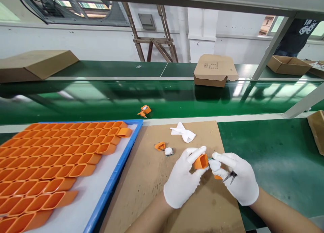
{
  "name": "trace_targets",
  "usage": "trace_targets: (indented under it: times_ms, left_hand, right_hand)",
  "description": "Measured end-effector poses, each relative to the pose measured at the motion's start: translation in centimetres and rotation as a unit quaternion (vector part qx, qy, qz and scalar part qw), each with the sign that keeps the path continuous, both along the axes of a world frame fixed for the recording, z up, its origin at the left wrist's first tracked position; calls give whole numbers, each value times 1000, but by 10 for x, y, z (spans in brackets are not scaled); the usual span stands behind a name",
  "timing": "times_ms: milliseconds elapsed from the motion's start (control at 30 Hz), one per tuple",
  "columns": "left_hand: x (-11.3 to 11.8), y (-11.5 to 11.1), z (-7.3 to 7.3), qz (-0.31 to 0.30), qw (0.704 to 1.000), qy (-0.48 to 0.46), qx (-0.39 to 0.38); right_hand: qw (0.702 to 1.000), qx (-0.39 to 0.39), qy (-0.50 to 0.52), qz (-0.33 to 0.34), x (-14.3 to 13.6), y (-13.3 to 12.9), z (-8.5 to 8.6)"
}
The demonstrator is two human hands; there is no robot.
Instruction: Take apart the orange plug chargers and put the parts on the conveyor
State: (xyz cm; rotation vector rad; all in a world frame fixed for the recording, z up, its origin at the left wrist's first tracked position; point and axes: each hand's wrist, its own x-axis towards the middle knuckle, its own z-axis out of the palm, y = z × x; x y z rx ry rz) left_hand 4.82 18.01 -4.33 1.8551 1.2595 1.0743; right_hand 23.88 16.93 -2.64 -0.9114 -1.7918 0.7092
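My left hand [181, 179], in a white glove, is closed around a hollow orange plastic housing [200, 162], its open end towards me. My right hand [239, 177], also gloved, pinches a small circuit board [210, 159] with a white part at the right side of the housing. Dark pointed tips, like tweezers [231, 176], stick out between its fingers. An orange piece [217, 177] shows below those fingers. Just beyond my hands on the cardboard lie a small board with a white block [168, 151], an orange cap [160, 146] wired to it, and a crumpled white cloth [183, 132].
A blue-rimmed tray [113, 180] on the left holds rows of orange housings [58, 152]. Cardboard [152, 196] covers the bench before me. An orange plug piece [144, 110] lies on the green belt [113, 98]. Boxes [215, 67] stand behind it; a person [295, 37] is at far right.
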Motion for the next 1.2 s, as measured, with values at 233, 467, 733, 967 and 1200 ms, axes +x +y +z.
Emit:
trace_targets:
  times_ms: [233,467,733,967,1200]
  left_hand:
    - [0,-2,-3,-25,999,5,38]
    - [2,-2,-3,-39,999,9,25]
    - [2,-2,-6,-47,998,27,41]
    - [2,-3,-7,-52,997,31,37]
    - [2,-2,-8,-62,994,42,84]
  right_hand:
    - [999,19,-33,-14,-1,0,3]
    - [997,18,-65,-42,1,0,0]
    - [987,72,-136,-49,5,2,-4]
    - [975,113,-181,-64,6,2,-4]
    - [959,165,-208,-96,8,3,-14]
